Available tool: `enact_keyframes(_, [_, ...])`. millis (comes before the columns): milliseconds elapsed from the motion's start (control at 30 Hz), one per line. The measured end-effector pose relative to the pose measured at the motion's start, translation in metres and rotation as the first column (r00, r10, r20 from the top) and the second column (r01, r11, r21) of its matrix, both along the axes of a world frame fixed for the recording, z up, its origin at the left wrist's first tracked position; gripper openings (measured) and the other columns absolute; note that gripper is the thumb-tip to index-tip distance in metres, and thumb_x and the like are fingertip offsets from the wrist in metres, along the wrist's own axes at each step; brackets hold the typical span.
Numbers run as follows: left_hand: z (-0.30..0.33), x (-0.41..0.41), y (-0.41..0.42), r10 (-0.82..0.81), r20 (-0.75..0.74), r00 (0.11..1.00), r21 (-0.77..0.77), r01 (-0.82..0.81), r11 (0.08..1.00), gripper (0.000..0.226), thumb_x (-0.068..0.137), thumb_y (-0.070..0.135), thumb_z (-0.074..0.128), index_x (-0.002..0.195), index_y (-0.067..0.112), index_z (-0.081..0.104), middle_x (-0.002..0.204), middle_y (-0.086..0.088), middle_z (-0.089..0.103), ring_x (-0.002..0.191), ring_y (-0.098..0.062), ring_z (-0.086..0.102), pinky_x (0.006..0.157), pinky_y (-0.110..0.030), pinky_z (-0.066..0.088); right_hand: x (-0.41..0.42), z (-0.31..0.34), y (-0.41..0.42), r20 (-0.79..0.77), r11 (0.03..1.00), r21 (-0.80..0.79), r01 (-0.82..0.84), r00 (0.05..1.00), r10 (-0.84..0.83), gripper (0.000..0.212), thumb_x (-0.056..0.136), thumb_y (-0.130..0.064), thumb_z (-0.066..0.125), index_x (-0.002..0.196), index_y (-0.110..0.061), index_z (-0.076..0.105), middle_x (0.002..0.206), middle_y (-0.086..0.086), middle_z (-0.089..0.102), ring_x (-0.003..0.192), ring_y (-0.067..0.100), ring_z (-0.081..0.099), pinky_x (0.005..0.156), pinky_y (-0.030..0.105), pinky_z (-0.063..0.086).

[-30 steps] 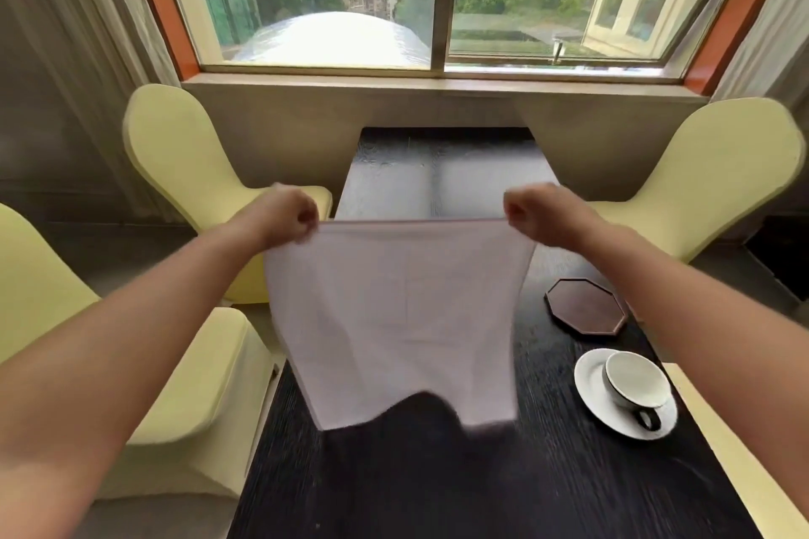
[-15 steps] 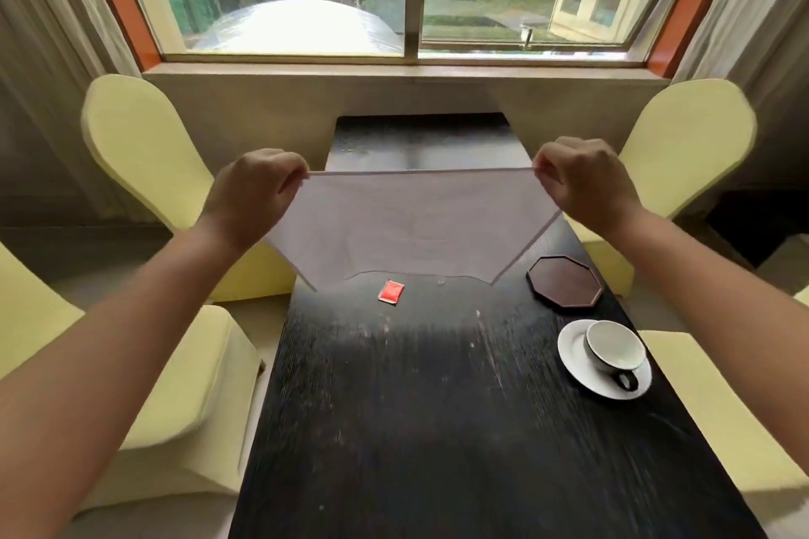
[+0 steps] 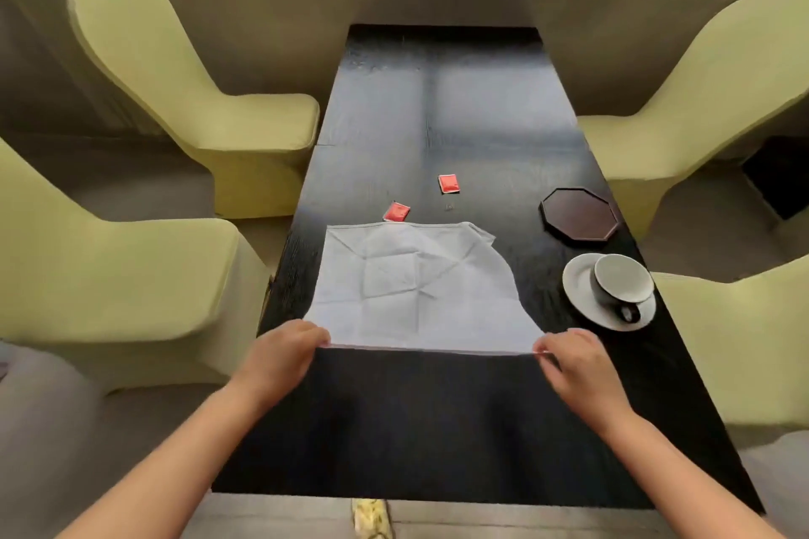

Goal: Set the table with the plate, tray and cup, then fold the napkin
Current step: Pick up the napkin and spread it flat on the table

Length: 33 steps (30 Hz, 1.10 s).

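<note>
A white napkin lies spread and creased on the black table, its far right corner folded under. My left hand pinches the napkin's near left corner and my right hand pinches the near right corner, the near edge stretched taut between them. To the right, a grey cup stands on a white plate. Behind them sits a dark octagonal tray.
Two small red packets lie just beyond the napkin. Pale yellow-green chairs flank both long sides of the table. A window sill runs along the far wall.
The napkin, held up in the air before, has come down flat onto the table. Both hands moved down and toward me, still holding its corners. The camera has tilted down.
</note>
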<state>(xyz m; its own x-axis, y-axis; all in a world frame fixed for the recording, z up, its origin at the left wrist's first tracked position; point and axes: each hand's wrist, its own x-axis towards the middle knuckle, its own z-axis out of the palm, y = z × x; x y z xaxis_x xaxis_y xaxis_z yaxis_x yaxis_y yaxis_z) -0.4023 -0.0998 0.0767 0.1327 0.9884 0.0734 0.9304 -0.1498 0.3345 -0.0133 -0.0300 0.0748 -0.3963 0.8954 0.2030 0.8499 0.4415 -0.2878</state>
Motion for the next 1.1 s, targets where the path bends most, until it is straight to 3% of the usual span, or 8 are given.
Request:
enact_keyframes(100, [-0.041, 0.012, -0.027, 0.014, -0.042, 0.999, -0.146, -0.020, 0.989, 0.021, 0.086, 0.005, 0.051, 0.094, 0.015, 0.069, 0.097, -0.001, 0.066, 0.092, -0.019, 0.061, 0.070, -0.026, 0.045, 0.012, -0.036, -0.024, 0.021, 0.992, -0.129, -0.011, 1.000, 0.014, 0.019, 0.064, 0.005, 0.076, 0.066, -0.011, 0.065, 0.058, 0.000, 0.063, 0.057, 0.026, 0.060, 0.067, 0.038, 0.049])
enact_keyframes(200, [-0.070, 0.027, -0.051, 0.017, -0.053, 0.998, -0.229, -0.029, 0.973, 0.015, 0.082, 0.004, 0.061, 0.085, 0.015, 0.072, 0.091, 0.000, 0.068, 0.081, -0.015, 0.063, 0.068, -0.017, 0.045, 0.020, -0.070, -0.044, 0.071, 0.975, -0.221, -0.036, 0.996, 0.053, 0.016, 0.070, 0.001, 0.071, 0.065, -0.012, 0.065, 0.059, 0.000, 0.063, 0.058, 0.022, 0.059, 0.068, 0.037, 0.051])
enact_keyframes(433, [-0.120, 0.045, -0.102, 0.078, -0.052, 0.996, -0.323, -0.091, 0.942, 0.008, 0.082, 0.008, 0.066, 0.084, 0.011, 0.073, 0.086, -0.002, 0.069, 0.076, -0.016, 0.064, 0.064, -0.023, 0.051, 0.035, -0.126, -0.093, 0.075, 0.979, -0.202, -0.012, 0.997, 0.028, 0.016, 0.064, 0.005, 0.075, 0.065, -0.009, 0.067, 0.061, 0.003, 0.062, 0.057, 0.024, 0.057, 0.056, 0.038, 0.048])
enact_keyframes(533, [-0.132, 0.049, -0.116, 0.139, 0.000, 0.990, -0.251, -0.135, 0.959, 0.009, 0.072, 0.001, 0.076, 0.078, 0.007, 0.072, 0.081, -0.005, 0.069, 0.070, -0.020, 0.065, 0.055, -0.029, 0.056, 0.038, -0.140, -0.111, 0.061, 0.985, -0.171, 0.022, 0.998, -0.012, 0.017, 0.062, 0.006, 0.076, 0.066, -0.008, 0.067, 0.062, 0.003, 0.061, 0.057, 0.025, 0.057, 0.059, 0.034, 0.045])
enact_keyframes(633, [-0.143, 0.053, -0.126, 0.171, 0.025, 0.985, -0.155, -0.165, 0.974, 0.013, 0.069, -0.002, 0.076, 0.080, 0.004, 0.071, 0.082, -0.008, 0.068, 0.073, -0.024, 0.066, 0.056, -0.032, 0.057, 0.040, -0.148, -0.119, 0.026, 0.989, -0.137, 0.060, 0.998, -0.057, 0.016, 0.064, 0.007, 0.075, 0.068, -0.007, 0.068, 0.064, 0.004, 0.061, 0.060, 0.025, 0.058, 0.064, 0.034, 0.041])
enact_keyframes(933, [-0.167, 0.059, -0.144, 0.222, 0.077, 0.972, 0.009, -0.224, 0.975, 0.014, 0.075, -0.005, 0.071, 0.088, -0.001, 0.072, 0.089, -0.014, 0.069, 0.084, -0.028, 0.066, 0.082, -0.027, 0.050, 0.043, -0.155, -0.130, -0.045, 0.993, 0.010, 0.114, 0.993, -0.114, 0.009, 0.077, -0.006, 0.064, 0.072, -0.006, 0.071, 0.067, 0.007, 0.062, 0.064, 0.027, 0.060, 0.075, 0.034, 0.036])
enact_keyframes(1100, [-0.170, 0.061, -0.156, 0.219, 0.115, 0.969, 0.027, -0.224, 0.974, 0.024, 0.087, 0.014, 0.055, 0.095, 0.000, 0.072, 0.096, -0.013, 0.069, 0.090, -0.028, 0.066, 0.091, -0.027, 0.047, 0.039, -0.155, -0.139, -0.076, 0.979, 0.001, 0.203, 0.976, -0.202, 0.018, 0.078, -0.014, 0.056, 0.068, -0.009, 0.071, 0.066, 0.004, 0.065, 0.068, 0.027, 0.063, 0.074, 0.045, 0.041])
